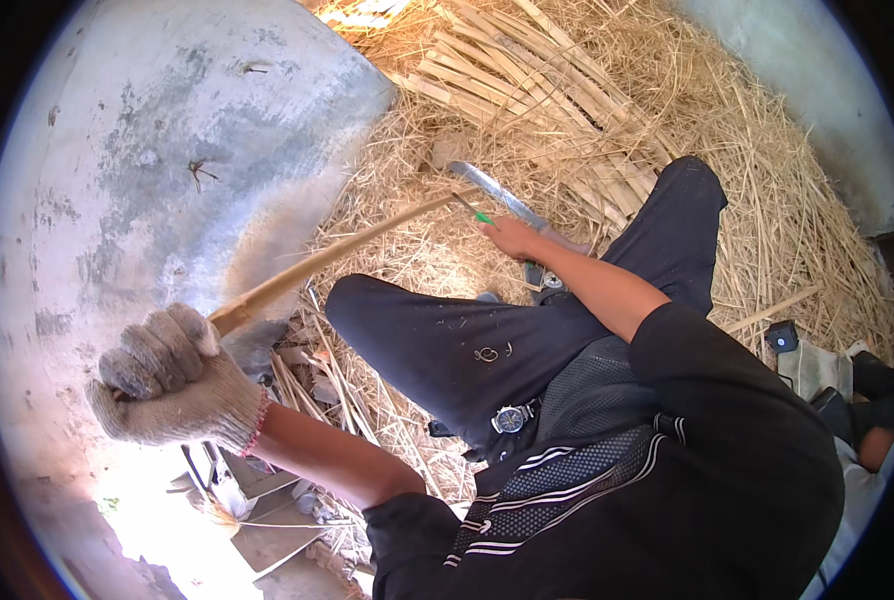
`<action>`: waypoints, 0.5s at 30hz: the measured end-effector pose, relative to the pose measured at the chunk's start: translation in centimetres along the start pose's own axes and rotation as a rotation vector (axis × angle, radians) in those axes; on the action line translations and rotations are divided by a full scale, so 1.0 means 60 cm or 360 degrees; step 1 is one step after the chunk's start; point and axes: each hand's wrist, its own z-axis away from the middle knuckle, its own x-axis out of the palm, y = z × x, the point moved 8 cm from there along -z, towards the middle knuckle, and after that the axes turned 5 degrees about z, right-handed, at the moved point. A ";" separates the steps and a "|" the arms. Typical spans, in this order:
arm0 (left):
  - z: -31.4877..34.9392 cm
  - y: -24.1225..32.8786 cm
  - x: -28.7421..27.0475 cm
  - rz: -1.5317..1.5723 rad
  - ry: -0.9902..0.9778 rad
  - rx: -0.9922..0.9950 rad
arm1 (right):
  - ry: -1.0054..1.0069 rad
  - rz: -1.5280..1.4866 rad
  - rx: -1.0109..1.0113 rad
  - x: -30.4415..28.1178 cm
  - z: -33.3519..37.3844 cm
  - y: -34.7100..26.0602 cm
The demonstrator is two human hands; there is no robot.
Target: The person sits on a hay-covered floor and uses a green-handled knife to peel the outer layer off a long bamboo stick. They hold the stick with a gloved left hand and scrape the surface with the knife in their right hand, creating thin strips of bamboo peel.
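Observation:
My left hand (172,380), in a grey knitted glove, is closed around the near end of a long split bamboo strip (342,247). The strip slants up to the right, and its far end meets the dark tip of a small green-handled knife (481,216). My bare right hand (512,237) is closed on that green handle, above my bent legs. Just beyond the right hand is a machete (497,188) with a broad, shiny blade. Its handle end is partly hidden by my forearm.
Bamboo strips (527,75) lie piled on straw-like shavings (747,190) at the far side. A pale, worn wall (167,130) stands at the left. A watch (511,419) rests by my lap. At the right edge, part of another person (877,400) shows beside a small black box (782,336).

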 end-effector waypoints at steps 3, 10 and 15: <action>0.004 0.006 -0.008 -0.0077 0.0102 0.0042 | -0.0350 0.0108 -0.0031 0.030 0.018 0.022; 0.015 0.011 -0.016 -0.0263 0.0398 0.0088 | 0.0061 0.0621 0.0355 -0.014 0.003 0.114; 0.013 0.016 0.016 -0.0543 0.0679 0.0373 | 0.0139 0.0971 0.0785 -0.058 -0.019 0.299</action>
